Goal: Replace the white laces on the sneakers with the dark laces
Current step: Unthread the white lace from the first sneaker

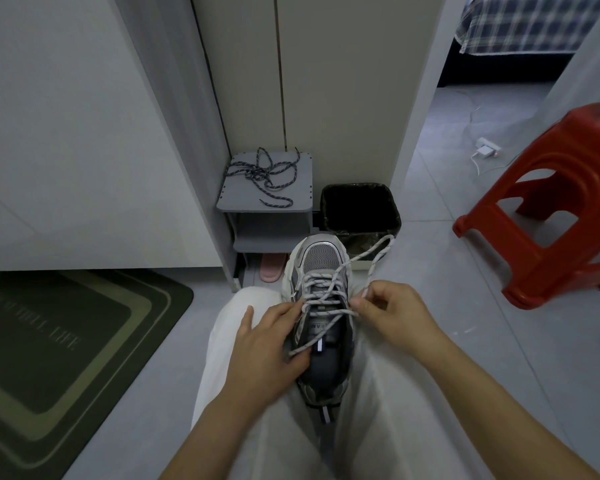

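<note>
A grey and white sneaker (pixel 321 261) lies between my knees, toe pointing away. A white speckled lace (pixel 329 289) crosses its eyelets, and one loose end loops out to the right over the bin. My right hand (pixel 392 313) pinches that lace at the sneaker's right edge. My left hand (pixel 267 344) holds the sneaker's left side, fingers at the eyelets, with the other lace end lying across its thumb. The dark laces (pixel 264 174) lie tangled on a small grey shelf (pixel 302 168) ahead.
A black-lined bin (pixel 361 209) stands just beyond the sneaker's toe. A red plastic stool (pixel 548 202) is at the right. A green doormat (pixel 49 341) lies left. A pink slipper (pixel 272 270) sits under the shelf. A charger and cable (pixel 485 150) lie on the floor.
</note>
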`<action>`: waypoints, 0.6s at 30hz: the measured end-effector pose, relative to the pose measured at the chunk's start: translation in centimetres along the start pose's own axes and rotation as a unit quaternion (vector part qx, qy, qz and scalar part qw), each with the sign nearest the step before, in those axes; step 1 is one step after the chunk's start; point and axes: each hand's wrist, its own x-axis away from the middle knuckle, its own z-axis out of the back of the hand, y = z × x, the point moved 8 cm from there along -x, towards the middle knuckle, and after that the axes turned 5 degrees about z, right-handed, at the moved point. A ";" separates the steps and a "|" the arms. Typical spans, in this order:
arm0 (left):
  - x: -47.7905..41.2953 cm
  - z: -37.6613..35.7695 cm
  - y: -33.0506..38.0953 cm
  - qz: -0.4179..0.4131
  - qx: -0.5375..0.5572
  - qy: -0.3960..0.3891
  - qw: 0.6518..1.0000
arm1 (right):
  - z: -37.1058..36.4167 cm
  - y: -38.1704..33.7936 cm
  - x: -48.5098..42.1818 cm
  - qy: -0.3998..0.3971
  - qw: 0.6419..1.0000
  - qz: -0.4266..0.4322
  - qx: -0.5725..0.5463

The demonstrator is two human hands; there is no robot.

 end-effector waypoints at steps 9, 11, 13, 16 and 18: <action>0.1 -0.1 0.0 -0.005 0.002 0.023 1.000 | 1.4 -0.1 -0.1 0.044 0.991 -0.033 -0.120; 0.1 -0.1 0.2 -0.009 0.000 0.028 1.000 | -0.1 0.0 0.5 -0.013 0.999 -0.034 -0.037; 0.2 -0.1 0.2 -0.008 0.000 0.030 1.000 | -0.3 -0.2 0.6 -0.022 0.999 -0.023 0.016; 0.2 -0.1 0.1 -0.003 0.004 0.027 1.000 | 0.0 -0.4 0.6 0.000 0.999 -0.008 0.054; 0.2 -0.1 -0.1 -0.002 0.010 0.025 1.000 | 0.5 -0.4 0.5 0.027 0.996 -0.021 0.081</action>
